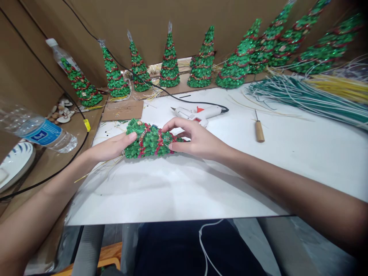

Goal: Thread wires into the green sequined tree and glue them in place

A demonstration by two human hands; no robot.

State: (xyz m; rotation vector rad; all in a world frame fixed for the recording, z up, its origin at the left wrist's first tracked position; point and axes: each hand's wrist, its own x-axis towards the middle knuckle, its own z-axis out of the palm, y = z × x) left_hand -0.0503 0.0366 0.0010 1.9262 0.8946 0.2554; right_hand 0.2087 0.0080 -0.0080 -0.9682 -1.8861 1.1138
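Observation:
A small green Christmas tree decoration (149, 142) with red garlands lies on its side between my hands, just over the white work board (178, 191). Its wide base rests in my left hand (116, 146), with the thumb on top and the other fingers hidden behind. My right hand (195, 138) curves round the narrow end, thumb and fingertips against the green surface. Thin pale and yellow wires stick out from the base. Right behind my right hand lies a white glue gun (198, 114) with a black cord. A wooden-handled awl (259, 131) lies farther right.
Several finished-looking trees (169, 63) stand along the cardboard wall at the back. Bundles of green wire (304, 96) and yellow wire (342, 89) lie at the right. At the left are a water bottle (46, 134), a plate (17, 161) and a black cord crossing the edge.

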